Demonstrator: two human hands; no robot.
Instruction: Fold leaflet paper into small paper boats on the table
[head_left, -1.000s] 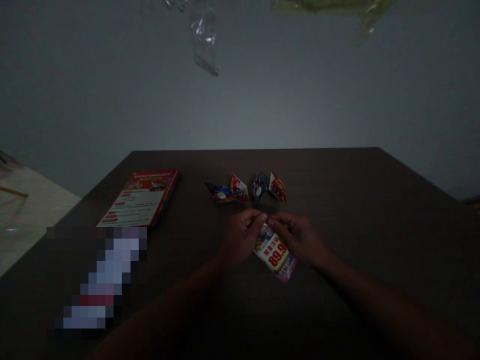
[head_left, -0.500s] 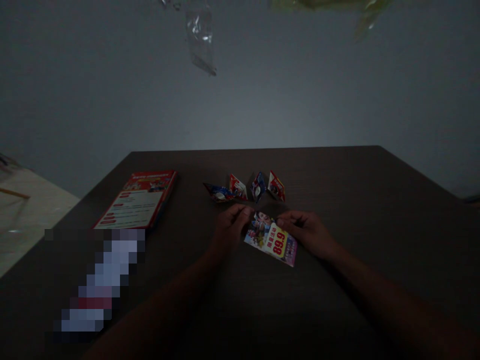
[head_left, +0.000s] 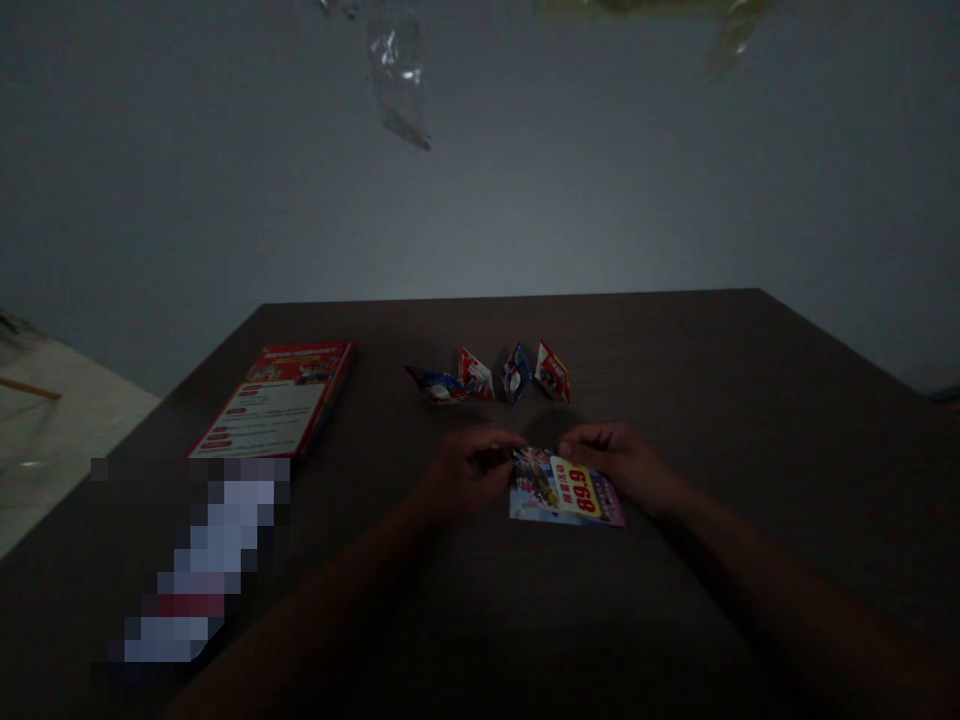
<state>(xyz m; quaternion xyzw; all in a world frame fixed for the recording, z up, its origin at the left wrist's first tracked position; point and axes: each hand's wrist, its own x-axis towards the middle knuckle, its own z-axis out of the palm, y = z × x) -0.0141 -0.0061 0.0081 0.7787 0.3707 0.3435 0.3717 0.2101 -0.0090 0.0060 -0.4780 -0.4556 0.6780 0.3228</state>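
A small printed paper leaflet (head_left: pixel 568 489) with a yellow "89.9" label lies almost flat on the dark table (head_left: pixel 750 420) in front of me. My left hand (head_left: pixel 469 470) pinches its upper left corner. My right hand (head_left: pixel 619 465) has its fingers curled on the upper right edge. Just beyond my hands stand several small folded paper shapes (head_left: pixel 491 377) in a row, red, blue and white.
A stack of red-and-white leaflets (head_left: pixel 277 398) lies at the far left of the table. A blurred-out object (head_left: pixel 199 560) lies near the left front. A clear plastic scrap (head_left: pixel 397 75) hangs at the top, in front of a plain grey wall.
The leaflet has turned from hanging upright between my fingers to lying nearly flat and level on the table. Both hands moved slightly apart along its top edge.
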